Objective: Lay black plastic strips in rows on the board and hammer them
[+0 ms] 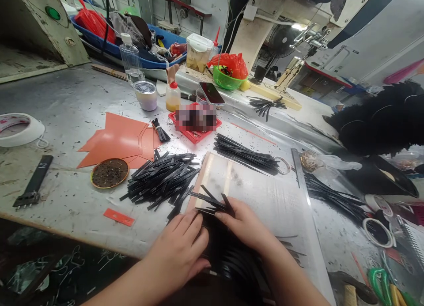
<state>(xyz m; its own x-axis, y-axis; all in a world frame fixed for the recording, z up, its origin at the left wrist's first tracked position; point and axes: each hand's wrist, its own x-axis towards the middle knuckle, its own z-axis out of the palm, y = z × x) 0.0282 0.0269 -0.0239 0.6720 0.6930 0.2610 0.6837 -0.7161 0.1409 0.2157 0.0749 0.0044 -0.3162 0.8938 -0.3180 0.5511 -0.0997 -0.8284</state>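
My right hand (245, 221) pinches a few thin black strips (208, 199) between thumb and fingers; their ends fan out to the left over the pale board (261, 195). Beside it, my left hand (183, 242) has its fingers curled at the near ends of these strips; its fingertips are partly hidden. Below both hands hangs a dark bunch of long black strips (236, 262), reaching toward my lap. A loose heap of short black strips (159, 178) lies left of the board. A tied bundle of black strips (247, 153) rests at the board's far edge.
Orange sheets (122, 136), a round dish of dark bits (110, 172) and a punch-like black tool (35, 182) lie leftward. Behind stand a red basket (195, 136), a glue bottle (172, 96) and a sewing machine (285, 78). A metal ruler (300, 171) and green-handled scissors (380, 281) lie right.
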